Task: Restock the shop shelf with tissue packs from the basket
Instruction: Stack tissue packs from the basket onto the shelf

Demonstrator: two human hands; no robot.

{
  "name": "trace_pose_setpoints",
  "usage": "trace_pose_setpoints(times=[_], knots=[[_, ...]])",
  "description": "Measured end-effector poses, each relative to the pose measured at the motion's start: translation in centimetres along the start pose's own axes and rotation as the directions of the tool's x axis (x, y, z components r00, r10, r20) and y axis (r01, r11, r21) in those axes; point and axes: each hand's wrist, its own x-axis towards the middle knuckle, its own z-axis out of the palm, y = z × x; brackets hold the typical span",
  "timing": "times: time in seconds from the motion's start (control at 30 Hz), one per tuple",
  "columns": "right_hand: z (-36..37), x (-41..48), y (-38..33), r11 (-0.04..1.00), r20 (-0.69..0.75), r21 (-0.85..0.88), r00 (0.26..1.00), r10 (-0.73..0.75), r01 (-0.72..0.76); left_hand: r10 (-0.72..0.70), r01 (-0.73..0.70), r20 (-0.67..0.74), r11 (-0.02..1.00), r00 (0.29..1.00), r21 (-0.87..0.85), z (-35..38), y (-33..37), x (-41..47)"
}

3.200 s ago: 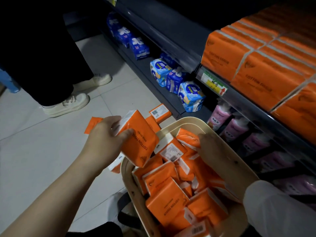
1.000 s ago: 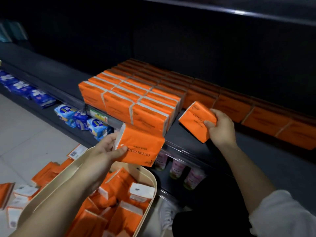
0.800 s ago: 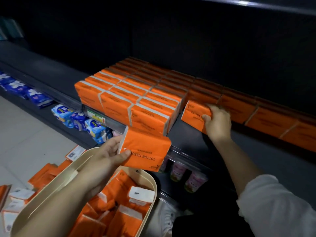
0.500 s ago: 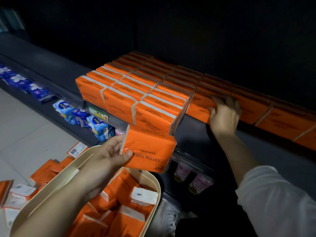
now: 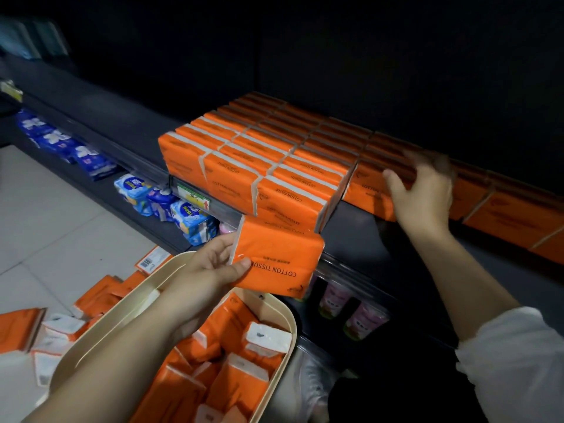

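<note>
My left hand (image 5: 210, 270) grips an orange tissue pack (image 5: 277, 257) by its left end, just above the cream basket (image 5: 288, 326) and in front of the shelf edge. More orange packs (image 5: 238, 389) lie jumbled in the basket. A block of orange packs (image 5: 259, 169) stands on the dark shelf (image 5: 360, 239). To its right a lower row of packs (image 5: 503, 215) runs along the back. My right hand (image 5: 424, 190), blurred, rests with spread fingers on the leftmost pack of that row (image 5: 369, 190), thumb at its front face.
Loose orange packs (image 5: 100, 297) lie on the tiled floor left of the basket. Blue tissue packs (image 5: 189, 215) and pink containers (image 5: 335, 297) fill the lower shelf. A price label (image 5: 195, 196) sits on the shelf rail. A white shoe (image 5: 311, 380) shows beside the basket.
My right hand carried its pack from the basket to the shelf, pushed it into the back row, and now lies over it with fingers spread. My left hand kept its pack and rose slightly.
</note>
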Motion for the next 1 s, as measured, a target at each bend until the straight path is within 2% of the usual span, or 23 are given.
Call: trace_pose_setpoints(times=[0.13,0.23,0.37,0.5,0.57,0.63,0.73,0.8,0.9,1.0], knots=[[-2.6,-2.5,-3.8,0.944,-0.011,0.270,0.980,-0.197,0.192,0.019,-0.019,0.014,1.000,1.000,-0.002,0.5,0.5,-0.8],[-3.5,-5.2,-6.1,0.886,0.164,0.341,0.908,-0.385,0.314,0.038,-0.038,0.022,0.999,0.999,-0.015,0.9,0.8,-1.4],[-3.8,-7.9,-7.6,0.892,0.529,0.361,0.728,-0.436,0.273,0.056,-0.056,0.037,0.998,0.998,0.006,1.2,1.2,-2.1],[-3.6,-9.2,-7.8,0.919,0.700,0.338,0.599,-0.388,0.202,0.083,-0.083,0.028,0.996,0.996,0.013,1.4,1.3,-2.4],[-3.7,-9.5,-7.7,0.918,0.720,0.352,0.575,-0.389,0.180,0.086,-0.087,0.030,0.995,0.996,0.040,1.4,1.4,-2.5],[-4.1,-9.6,-7.7,0.913,0.705,0.357,0.585,-0.401,0.196,0.089,-0.092,0.035,0.990,0.995,0.103,1.5,1.5,-2.6],[-4.3,-9.8,-7.6,0.887,0.661,0.401,0.597,-0.454,0.230,0.143,-0.163,0.083,0.919,0.986,0.358,2.3,1.5,-2.9],[-4.2,-10.1,-7.6,0.866,0.673,0.461,0.559,-0.484,0.195,0.179,-0.204,0.099,0.831,0.979,0.517,2.9,1.2,-3.0],[-3.8,-10.4,-7.5,0.846,0.712,0.510,0.475,-0.517,0.156,0.248,-0.247,0.072,0.803,0.966,0.542,3.0,0.3,-2.7],[-3.7,-10.4,-7.3,0.847,0.708,0.476,0.469,-0.528,0.234,0.317,-0.303,0.056,0.817,0.947,0.491,3.1,0.1,-2.5]])
